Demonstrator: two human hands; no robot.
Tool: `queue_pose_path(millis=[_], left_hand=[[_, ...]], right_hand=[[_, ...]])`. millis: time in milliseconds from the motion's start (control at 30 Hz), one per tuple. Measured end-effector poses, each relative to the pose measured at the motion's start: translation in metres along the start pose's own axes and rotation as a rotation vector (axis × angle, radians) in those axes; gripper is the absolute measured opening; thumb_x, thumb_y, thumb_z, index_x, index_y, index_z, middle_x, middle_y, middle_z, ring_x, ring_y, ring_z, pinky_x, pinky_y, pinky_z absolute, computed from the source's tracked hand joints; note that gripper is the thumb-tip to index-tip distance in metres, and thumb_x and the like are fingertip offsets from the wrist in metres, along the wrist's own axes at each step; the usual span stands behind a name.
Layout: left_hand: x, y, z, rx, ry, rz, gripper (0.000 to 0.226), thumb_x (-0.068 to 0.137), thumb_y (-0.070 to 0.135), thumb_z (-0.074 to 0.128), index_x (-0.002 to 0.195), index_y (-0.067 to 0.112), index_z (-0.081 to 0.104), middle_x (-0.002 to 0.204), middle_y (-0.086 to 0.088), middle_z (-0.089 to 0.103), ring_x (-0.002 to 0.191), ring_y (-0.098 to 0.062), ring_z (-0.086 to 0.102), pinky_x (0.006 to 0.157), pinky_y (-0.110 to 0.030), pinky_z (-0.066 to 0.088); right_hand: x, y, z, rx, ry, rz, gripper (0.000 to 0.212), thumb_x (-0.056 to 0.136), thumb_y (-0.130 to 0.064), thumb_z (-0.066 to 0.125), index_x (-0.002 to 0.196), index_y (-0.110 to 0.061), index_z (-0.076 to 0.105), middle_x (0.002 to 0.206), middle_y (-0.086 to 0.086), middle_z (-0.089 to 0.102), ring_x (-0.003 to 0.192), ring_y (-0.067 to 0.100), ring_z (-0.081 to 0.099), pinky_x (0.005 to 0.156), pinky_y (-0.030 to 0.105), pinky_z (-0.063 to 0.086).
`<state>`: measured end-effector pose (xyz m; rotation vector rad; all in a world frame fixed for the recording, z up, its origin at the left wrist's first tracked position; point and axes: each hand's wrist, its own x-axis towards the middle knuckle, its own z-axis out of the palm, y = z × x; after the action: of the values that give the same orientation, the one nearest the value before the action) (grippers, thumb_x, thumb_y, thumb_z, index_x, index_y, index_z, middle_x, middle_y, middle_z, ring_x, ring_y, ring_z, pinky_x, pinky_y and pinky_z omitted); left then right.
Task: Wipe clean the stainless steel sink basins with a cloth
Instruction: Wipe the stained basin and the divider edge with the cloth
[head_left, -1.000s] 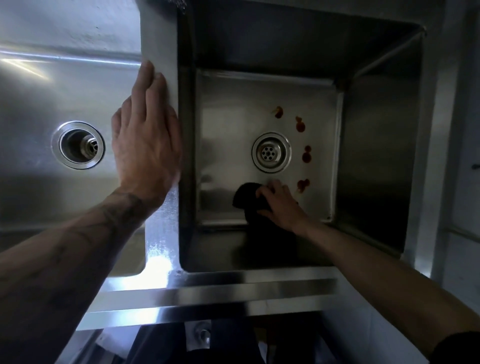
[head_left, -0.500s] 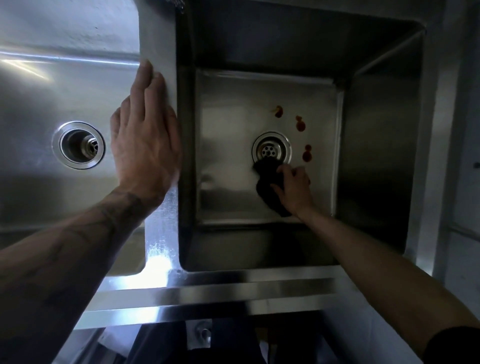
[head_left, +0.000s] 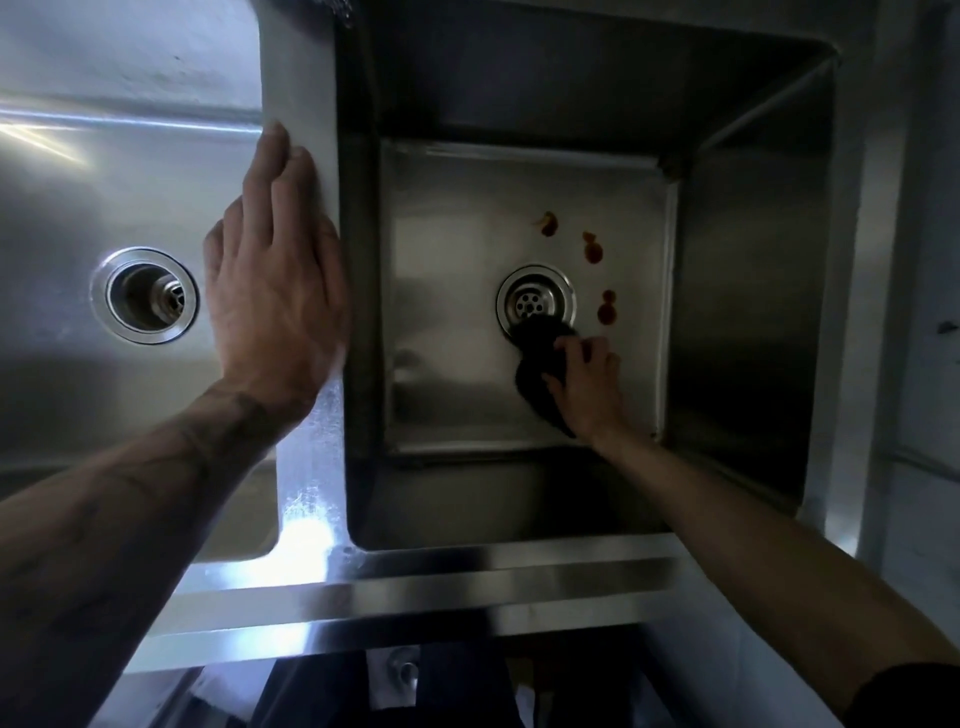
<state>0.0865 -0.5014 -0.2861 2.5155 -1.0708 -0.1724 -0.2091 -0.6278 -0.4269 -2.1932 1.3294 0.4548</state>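
Two stainless steel basins lie side by side. Deep in the right basin (head_left: 447, 249) my right hand (head_left: 589, 387) grips a dark cloth (head_left: 540, 358) pressed on the floor, just below and right of the round drain (head_left: 535, 304). Three red stains (head_left: 592, 252) dot the floor above and right of that drain. My left hand (head_left: 272, 275) rests flat, fingers straight, on the steel divider (head_left: 306, 83) between the basins. The left basin (head_left: 78, 197) has its own drain (head_left: 145, 296).
The right basin's walls are tall and dark, with a steep right wall (head_left: 753, 291). A bright steel front ledge (head_left: 415, 577) runs below both basins. A pale wall (head_left: 930, 260) stands at the far right.
My right hand slid the cloth from the basin's near edge up and right to the drain's lower rim, and the lowest red stain is gone. My left hand stayed put.
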Motion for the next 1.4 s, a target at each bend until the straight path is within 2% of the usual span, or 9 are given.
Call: queue_pose_path(millis=[133, 300, 467, 667, 833, 1000, 1067, 1200, 1400], left_hand=[[-0.001, 0.001, -0.001, 0.002, 0.007, -0.008, 0.047, 0.110, 0.025, 0.037, 0.155, 0.011, 0.044, 0.171, -0.005, 0.033, 0.142, -0.032, 0.047, 0.112, -0.046, 0.036], [-0.002, 0.002, 0.001, 0.011, 0.007, -0.009, 0.048, 0.109, 0.023, 0.040, 0.155, 0.011, 0.044, 0.172, -0.005, 0.033, 0.137, -0.035, 0.050, 0.109, -0.047, 0.037], [-0.002, 0.002, 0.000, 0.011, 0.007, -0.012, 0.047, 0.110, 0.023, 0.040, 0.155, 0.012, 0.044, 0.172, -0.004, 0.032, 0.136, -0.037, 0.051, 0.109, -0.047, 0.037], [-0.002, 0.001, 0.001, 0.017, 0.018, -0.007, 0.046, 0.111, 0.025, 0.039, 0.155, 0.011, 0.045, 0.171, -0.004, 0.033, 0.139, -0.034, 0.050, 0.111, -0.046, 0.036], [-0.002, 0.000, 0.001, 0.005, 0.008, -0.005, 0.046, 0.111, 0.023, 0.040, 0.155, 0.011, 0.044, 0.172, -0.005, 0.032, 0.136, -0.037, 0.051, 0.110, -0.048, 0.037], [-0.001, 0.001, 0.001, 0.005, 0.014, -0.010, 0.047, 0.110, 0.023, 0.041, 0.155, 0.011, 0.044, 0.171, -0.006, 0.033, 0.135, -0.037, 0.051, 0.111, -0.047, 0.036], [-0.001, 0.001, 0.001, 0.004, 0.012, -0.011, 0.047, 0.110, 0.023, 0.040, 0.155, 0.011, 0.044, 0.171, -0.006, 0.033, 0.136, -0.036, 0.051, 0.112, -0.047, 0.036], [-0.002, 0.000, 0.001, 0.006, 0.021, -0.004, 0.046, 0.112, 0.024, 0.038, 0.155, 0.011, 0.044, 0.171, -0.005, 0.033, 0.137, -0.035, 0.050, 0.111, -0.047, 0.037], [-0.002, 0.001, 0.001, -0.009, 0.016, 0.004, 0.047, 0.111, 0.024, 0.038, 0.156, 0.011, 0.043, 0.171, -0.006, 0.033, 0.140, -0.034, 0.049, 0.112, -0.047, 0.037]], right_hand=[[-0.007, 0.027, -0.006, -0.142, -0.149, -0.240, 0.047, 0.090, -0.022, 0.071, 0.133, -0.016, 0.051, 0.133, 0.017, 0.038, 0.115, 0.040, 0.043, 0.098, 0.049, 0.044], [0.011, 0.022, -0.008, 0.034, 0.048, 0.121, 0.046, 0.095, -0.025, 0.066, 0.136, -0.014, 0.049, 0.138, 0.020, 0.037, 0.119, 0.042, 0.041, 0.101, 0.048, 0.039], [-0.009, 0.044, -0.002, -0.139, -0.210, -0.159, 0.049, 0.089, -0.022, 0.072, 0.131, -0.014, 0.050, 0.135, 0.019, 0.038, 0.128, 0.045, 0.037, 0.113, 0.050, 0.034], [0.021, 0.035, -0.016, 0.010, 0.080, 0.229, 0.047, 0.095, -0.023, 0.065, 0.137, -0.014, 0.047, 0.139, 0.023, 0.036, 0.117, 0.047, 0.044, 0.100, 0.048, 0.041], [-0.006, 0.053, -0.012, -0.118, -0.207, -0.126, 0.047, 0.089, -0.022, 0.071, 0.130, -0.019, 0.049, 0.134, 0.014, 0.039, 0.119, 0.041, 0.044, 0.101, 0.048, 0.045], [0.016, 0.056, -0.026, 0.048, 0.042, 0.338, 0.045, 0.096, -0.022, 0.064, 0.137, -0.013, 0.046, 0.143, 0.025, 0.034, 0.123, 0.048, 0.042, 0.106, 0.048, 0.037], [0.014, 0.037, -0.021, 0.059, 0.042, 0.328, 0.045, 0.097, -0.022, 0.063, 0.138, -0.013, 0.045, 0.143, 0.024, 0.033, 0.123, 0.048, 0.042, 0.106, 0.048, 0.037], [-0.003, 0.043, -0.016, -0.041, -0.158, 0.029, 0.046, 0.094, -0.020, 0.067, 0.136, -0.015, 0.048, 0.141, 0.019, 0.035, 0.117, 0.045, 0.045, 0.104, 0.043, 0.038], [0.006, 0.049, -0.027, 0.007, -0.049, 0.360, 0.047, 0.097, -0.021, 0.063, 0.138, -0.011, 0.042, 0.145, 0.023, 0.030, 0.124, 0.048, 0.042, 0.107, 0.046, 0.037]])
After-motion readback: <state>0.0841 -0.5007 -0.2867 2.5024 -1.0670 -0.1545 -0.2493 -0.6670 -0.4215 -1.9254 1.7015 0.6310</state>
